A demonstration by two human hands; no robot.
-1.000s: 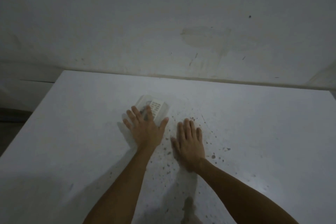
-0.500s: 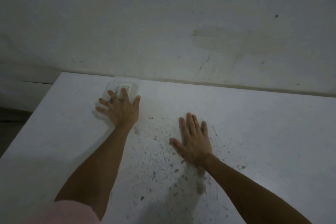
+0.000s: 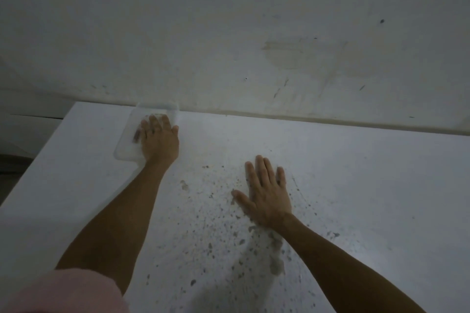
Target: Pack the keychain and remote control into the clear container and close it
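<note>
At the far left corner of the worktop, the fingers of my left hand lay flat and spread on top of the clear container, pressing down on it without curling round anything. Through motion blur I could make out a small dark shape just beside those fingers, under the plastic, but I could not tell whether it was the keychain or the remote control. The container sat close to the back edge of the worktop, its far end touching or nearly touching the wall; the blur kept me from telling which.

The fingers of my right hand were straight and slightly fanned, palm down on the bare surface, holding nothing, well apart from the container and nearer to me.

Outward from the hands, both forearms were bare, and a pink sleeve showed at the lower left corner of the view.

The worktop was white and matte, peppered with dark specks and chipped patches across the middle, thickest around and below my right hand. Behind it rose a pale, dimly lit wall marked with scuffs, a few dark dots, and a broad yellowish stain to the right of centre.

By count I saw two hands, one container, one worktop, one sleeve.
</note>
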